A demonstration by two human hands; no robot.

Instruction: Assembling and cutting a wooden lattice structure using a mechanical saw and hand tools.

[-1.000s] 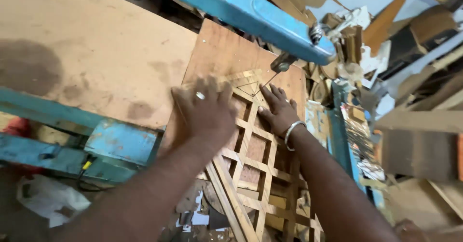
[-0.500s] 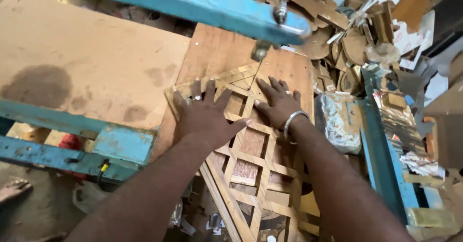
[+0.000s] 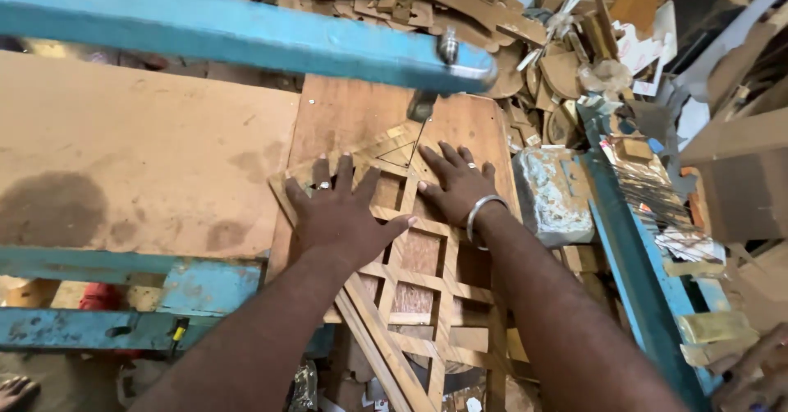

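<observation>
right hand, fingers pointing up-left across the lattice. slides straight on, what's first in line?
Likely the thin saw blade: the right hand lies flat on the wooden lattice panel, its fingers aimed at the blade, which comes down from the blue saw arm. How near the two are is hard to judge from above.

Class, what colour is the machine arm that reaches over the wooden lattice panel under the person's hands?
Blue, with worn paint: the machine arm above the lattice panel, seen in the head view.
</observation>
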